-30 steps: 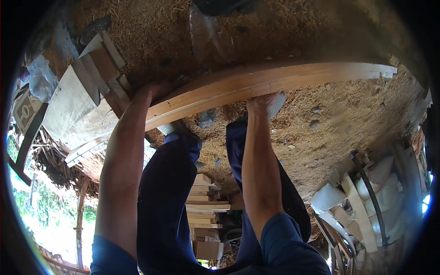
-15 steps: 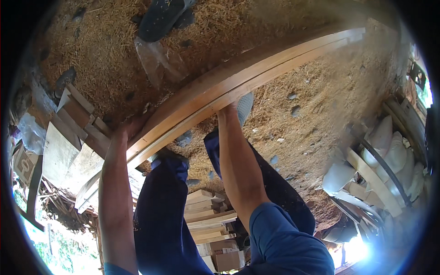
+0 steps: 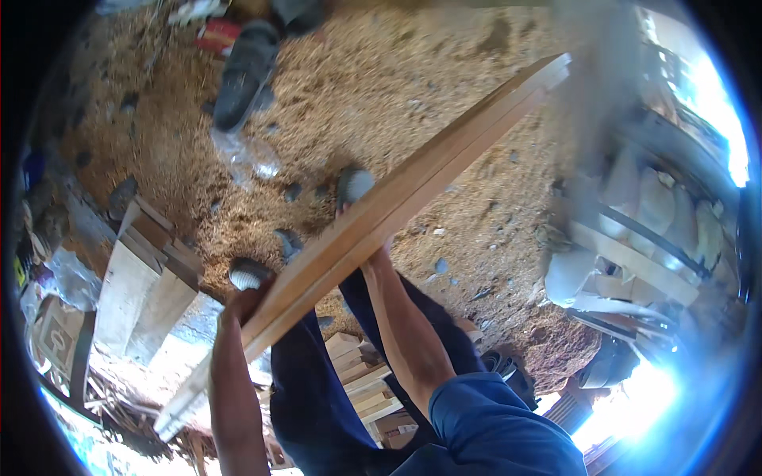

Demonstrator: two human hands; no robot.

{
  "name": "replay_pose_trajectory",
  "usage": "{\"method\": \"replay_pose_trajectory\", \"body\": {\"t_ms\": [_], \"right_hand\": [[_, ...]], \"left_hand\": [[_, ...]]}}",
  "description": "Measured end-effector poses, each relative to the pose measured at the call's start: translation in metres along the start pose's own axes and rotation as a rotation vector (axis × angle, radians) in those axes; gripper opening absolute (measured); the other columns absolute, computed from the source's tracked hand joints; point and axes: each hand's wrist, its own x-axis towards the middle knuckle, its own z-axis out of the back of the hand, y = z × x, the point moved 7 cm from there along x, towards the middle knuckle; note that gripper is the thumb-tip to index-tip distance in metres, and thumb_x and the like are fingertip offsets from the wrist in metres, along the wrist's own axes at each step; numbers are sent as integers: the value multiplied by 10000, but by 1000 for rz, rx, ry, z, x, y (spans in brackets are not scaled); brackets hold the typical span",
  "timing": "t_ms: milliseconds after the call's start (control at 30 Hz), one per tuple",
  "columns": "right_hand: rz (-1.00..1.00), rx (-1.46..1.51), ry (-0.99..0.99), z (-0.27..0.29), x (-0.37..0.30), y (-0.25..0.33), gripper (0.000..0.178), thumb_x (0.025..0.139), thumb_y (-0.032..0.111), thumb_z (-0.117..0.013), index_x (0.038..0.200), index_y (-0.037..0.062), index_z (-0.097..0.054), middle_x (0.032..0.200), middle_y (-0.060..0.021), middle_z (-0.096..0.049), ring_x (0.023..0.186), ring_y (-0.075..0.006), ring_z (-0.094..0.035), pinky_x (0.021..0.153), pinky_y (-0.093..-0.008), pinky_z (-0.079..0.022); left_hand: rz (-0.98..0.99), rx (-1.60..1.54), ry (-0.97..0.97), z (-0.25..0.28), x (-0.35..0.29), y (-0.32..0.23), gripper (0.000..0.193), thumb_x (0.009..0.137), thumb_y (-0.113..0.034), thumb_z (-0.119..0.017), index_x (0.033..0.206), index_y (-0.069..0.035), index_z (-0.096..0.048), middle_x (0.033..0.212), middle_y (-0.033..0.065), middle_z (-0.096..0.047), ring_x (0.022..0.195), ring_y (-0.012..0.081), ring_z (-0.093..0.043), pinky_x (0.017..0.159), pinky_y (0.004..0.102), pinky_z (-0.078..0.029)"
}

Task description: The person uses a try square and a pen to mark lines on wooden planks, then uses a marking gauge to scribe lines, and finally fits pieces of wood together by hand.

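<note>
Two long, pale wooden planks [image 3: 397, 202], pressed together side by side, slant across the view from lower left to upper right, lifted off the ground. My left hand [image 3: 248, 304] is closed around them toward their lower left end. Farther along, my right hand [image 3: 376, 259] grips them from beneath, near the middle. Most of its fingers are hidden by the wood, though fingertips show at the far edge. My shoes poke out beyond the planks, one of them a grey shoe [image 3: 355, 184].
Sawdust and small stones cover the ground [image 3: 492, 198]. Wood blocks [image 3: 147, 274] stand at left. Cut timber [image 3: 369, 381] is stacked near my legs. Filled white sacks [image 3: 655, 198] and more boards lie at right. A dark shoe [image 3: 246, 75] is at the far side, beside clear plastic [image 3: 246, 155].
The planks have swung to a steeper slant, their far right end coming inward and their left end dropping lower. Both hands keep their hold. My view has shifted too.
</note>
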Motion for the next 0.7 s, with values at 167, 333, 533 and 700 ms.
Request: {"method": "replay_pose_trajectory", "body": {"t_ms": [167,333,533,700], "right_hand": [[11,-146,150,-41,-163,15,739,965,666,-316,1436,107,-426,1389,-174,-515,1271,-377,-492,1118,-543,-351],[-26,-71,-69,-60,-341,21,745,957,683,-318,1421,116,-449,1366,-169,-536,1247,-379,-510,1099,-546,-370],[-54,78,16,-153,-446,59,752,948,704,-319,1403,127,-477,1338,-163,-560,1217,-382,-531,1076,-551,-394],[-10,94,24,-216,-501,123,864,914,776,-247,1395,104,-499,1296,-155,-597,1154,-372,-575,999,-517,-461]], "left_hand": [[12,-277,43,-77,-36,99,747,921,-680,-481,1304,-51,-609,1157,109,-678,998,179,-632,919,349,-468],[36,-178,-8,-130,-217,118,785,851,-751,-528,1195,-63,-683,1166,154,-679,1117,201,-604,972,336,-445],[-101,-294,-88,-158,-426,70,652,869,-685,-579,1134,-103,-706,1103,135,-694,1024,154,-628,882,317,-495],[-142,-148,-231,-154,-539,4,653,874,-681,-571,1147,-100,-693,1111,135,-689,1030,156,-625,887,317,-493]]}}
